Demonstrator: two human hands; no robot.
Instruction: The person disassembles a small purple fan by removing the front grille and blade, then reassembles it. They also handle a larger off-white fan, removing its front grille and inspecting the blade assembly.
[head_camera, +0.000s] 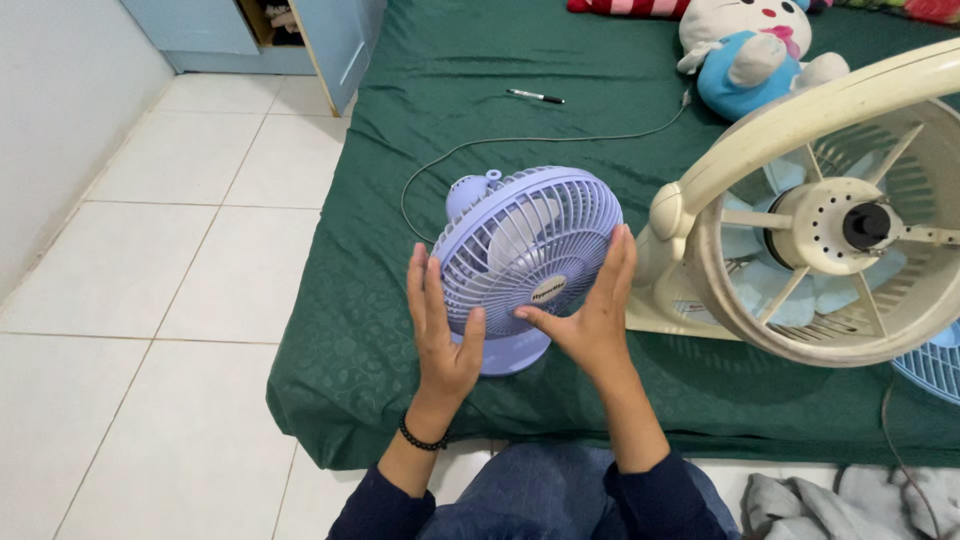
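Denim-covered knees and two dark sleeves fill the bottom edge, and from them both hands reach forward over the green bed (380, 340), whose patterned sheet carries everything else. Largest on it is the cream fan (830, 230) at the right, lying tilted with its front grille off and its pale blue blades bare around a dark hub. Beside it, touching or nearly so, stands the small lilac fan (525, 250), upright on its round base near the bed's front edge, grille facing the camera. The left hand (440, 320) lies flat against the grille's left rim, thumb pressed on the lower front; the right hand (595, 315) cups the right rim, thumb near the small oval badge, yellowish with dark lettering, at the grille's centre. So both hands are spread open and pressed on the cage from opposite sides. To handle it well, I judge even pressure on the rim, not the thin ribs, is best. A blue and white plush toy (750, 50) sits behind, a thin grey cord (520, 140) curls across the sheet, and a black pen (535, 96) lies beyond it.
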